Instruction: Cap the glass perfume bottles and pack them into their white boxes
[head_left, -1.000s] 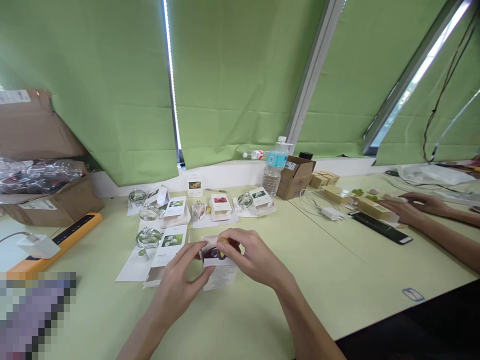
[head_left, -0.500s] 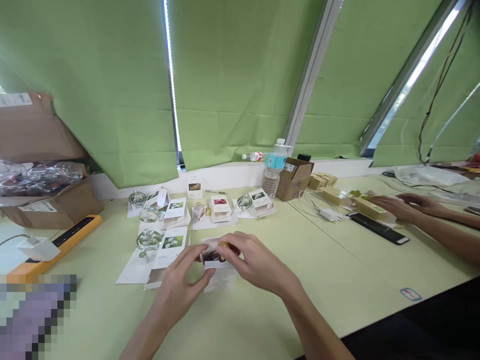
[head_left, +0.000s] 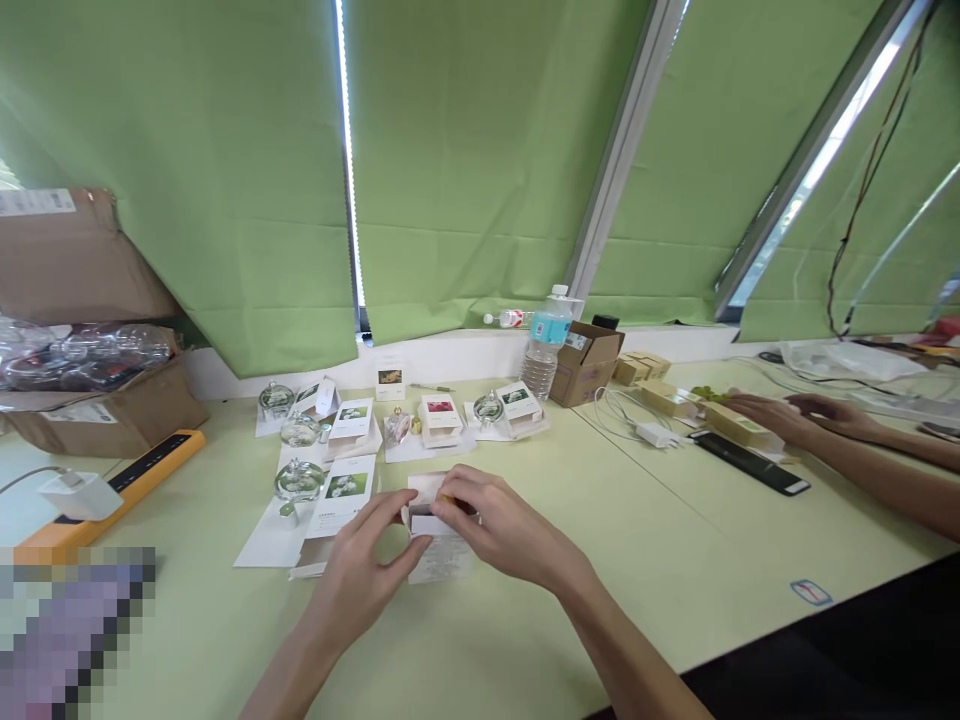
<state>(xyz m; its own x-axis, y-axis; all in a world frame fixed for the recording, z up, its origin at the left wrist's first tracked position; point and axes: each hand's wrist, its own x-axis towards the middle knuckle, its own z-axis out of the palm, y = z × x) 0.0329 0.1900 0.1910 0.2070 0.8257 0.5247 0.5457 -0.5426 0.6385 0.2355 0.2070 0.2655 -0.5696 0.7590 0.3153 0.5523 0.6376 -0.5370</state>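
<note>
– Deeper into the box [head_left: 430, 525] went the dark bottle [head_left: 424, 513]; barely a sliver shows now.
– And the left hand [head_left: 365, 548]?
– Clamped on the box, between thumb and fingers.
– Right hand [head_left: 491, 518]?
– Fingertips pinched on the yellow cap [head_left: 447, 499], over the opening.
– Where's the box?
– On the table [head_left: 435, 655], between six and seven o'clock in view; water jug [head_left: 545, 352] at one o'clock from it.

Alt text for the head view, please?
A person's left fingers hold a small open white box, right fingers at its opening, on a green table. Beyond are glass bottles and printed cartons; at right, another person's hands.
</note>
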